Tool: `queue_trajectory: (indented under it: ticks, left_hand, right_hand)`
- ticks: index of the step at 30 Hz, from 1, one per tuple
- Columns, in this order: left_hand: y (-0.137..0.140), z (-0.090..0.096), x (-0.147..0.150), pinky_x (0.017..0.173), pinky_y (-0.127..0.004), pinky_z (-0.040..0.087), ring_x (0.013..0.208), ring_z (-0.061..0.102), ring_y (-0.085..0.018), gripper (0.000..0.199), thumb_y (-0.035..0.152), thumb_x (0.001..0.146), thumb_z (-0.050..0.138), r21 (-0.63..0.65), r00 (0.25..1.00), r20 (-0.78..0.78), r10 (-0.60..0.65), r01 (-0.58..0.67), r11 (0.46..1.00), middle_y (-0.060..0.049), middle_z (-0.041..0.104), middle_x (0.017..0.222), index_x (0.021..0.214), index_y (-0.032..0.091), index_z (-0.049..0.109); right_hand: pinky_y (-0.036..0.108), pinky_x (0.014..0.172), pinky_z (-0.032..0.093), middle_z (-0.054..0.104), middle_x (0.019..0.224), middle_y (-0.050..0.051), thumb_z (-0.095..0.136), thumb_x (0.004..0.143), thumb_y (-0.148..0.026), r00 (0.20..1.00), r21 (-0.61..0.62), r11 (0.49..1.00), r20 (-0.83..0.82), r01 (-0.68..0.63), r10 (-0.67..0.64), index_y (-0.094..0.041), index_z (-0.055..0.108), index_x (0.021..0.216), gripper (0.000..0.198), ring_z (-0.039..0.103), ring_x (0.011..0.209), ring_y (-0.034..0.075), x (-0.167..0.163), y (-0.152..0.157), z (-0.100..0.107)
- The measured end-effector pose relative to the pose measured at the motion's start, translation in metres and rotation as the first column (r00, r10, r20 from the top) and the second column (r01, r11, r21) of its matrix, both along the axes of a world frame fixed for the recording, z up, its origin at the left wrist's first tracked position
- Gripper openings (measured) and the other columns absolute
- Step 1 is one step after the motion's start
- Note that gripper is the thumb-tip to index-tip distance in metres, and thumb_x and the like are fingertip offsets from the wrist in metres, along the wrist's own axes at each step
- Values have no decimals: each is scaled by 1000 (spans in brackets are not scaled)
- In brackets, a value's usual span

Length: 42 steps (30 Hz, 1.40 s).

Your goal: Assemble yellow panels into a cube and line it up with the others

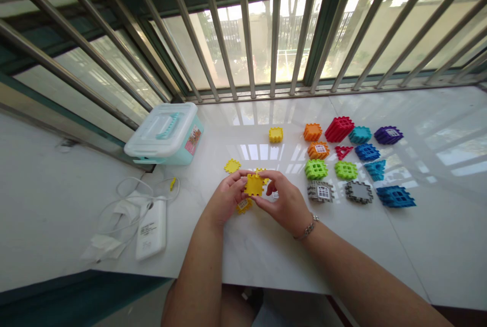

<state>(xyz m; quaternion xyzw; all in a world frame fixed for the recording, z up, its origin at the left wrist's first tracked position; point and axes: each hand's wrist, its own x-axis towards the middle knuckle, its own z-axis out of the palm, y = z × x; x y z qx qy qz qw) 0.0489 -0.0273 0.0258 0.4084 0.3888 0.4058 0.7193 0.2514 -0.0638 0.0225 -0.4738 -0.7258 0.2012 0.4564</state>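
Observation:
Between my hands is a yellow notched building tile (254, 185), flat face toward me. My left hand (229, 194) pinches its left side, thumb in front. My right hand (283, 197) grips its right side, thumb at the lower edge and index finger at the upper corner. Part of another yellow piece shows just behind the tile; whether it is held or lies on the counter I cannot tell. A loose yellow tile (232, 166) lies beyond my left hand. Below the held tile lies a yellow tile with a window print (244, 206). A small yellow stack (276, 135) stands farther back.
Colour-sorted stacks stand at right, among them orange (312, 131), red (339, 129), purple (388, 135), green (316, 169), grey (358, 192) and blue (396, 196). At left are a lidded box (163, 131), a white power bank (151, 228) and cables. Metal bars (276, 27) line the back.

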Motion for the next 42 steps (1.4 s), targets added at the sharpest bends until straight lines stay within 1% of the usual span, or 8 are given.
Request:
queue_trajectory:
  ticks: [5,11,18,27,34,36,39,42]
  left_hand:
    - [-5,4,-6,83,-37,65,107,79,-31,59,65,86,85,-59,986,133,-105,113,992,-14,78,120,123,21,71]
    - [-8,7,-9,81,-34,63,115,77,-33,59,63,85,88,-37,971,189,-146,156,987,-16,78,124,123,22,69]
    - [-7,7,-10,79,-33,63,110,79,-34,67,61,78,95,-58,968,197,-152,167,984,-16,80,115,124,22,65]
    - [-3,5,-11,77,-28,63,105,81,-30,53,44,84,93,-71,946,290,-143,170,983,-11,82,109,121,21,64]
    - [-3,5,-12,77,-28,63,101,81,-27,52,46,84,93,-84,950,276,-145,175,981,-10,81,109,120,21,65]
    - [-3,5,-11,75,-28,62,97,80,-26,53,48,84,92,-89,959,242,-147,173,981,-10,81,107,121,21,65]
    - [0,3,-9,73,-28,61,88,77,-21,54,54,86,91,-79,988,148,-52,64,995,-9,79,103,119,20,66]
    - [8,-3,-9,73,-27,58,76,70,-16,47,60,89,83,34,976,-8,218,-218,975,-5,76,95,106,20,67]
  right_hand:
    - [33,71,66,71,133,6,81,97,-37,987,16,997,-136,-80,82,-30,55,137,49,66,70,12,0,-5,7]
    - [27,59,61,71,134,6,84,96,-38,969,49,989,-200,-140,147,-30,54,138,53,65,64,8,0,-8,5]
    - [26,62,61,73,135,6,85,95,-34,968,52,978,-144,-200,206,-32,52,141,56,67,66,9,2,-7,1]
    - [25,61,60,72,137,7,84,95,-32,974,66,979,-110,-190,197,-31,52,141,56,64,64,8,-2,-5,-1]
    - [25,61,60,71,137,6,84,95,-31,976,52,981,-101,-189,194,-32,52,141,56,64,64,8,-2,-7,-1]
    - [25,61,59,71,137,5,85,94,-32,983,53,987,-90,-153,157,-32,52,139,56,64,63,7,-1,-8,1]
    - [26,59,57,72,136,5,86,92,-35,998,46,999,-69,6,-3,-30,53,137,56,64,61,7,0,-9,4]
    - [28,58,54,75,125,4,84,93,-38,984,11,984,-11,179,-179,-27,54,135,53,63,58,9,1,-7,6]
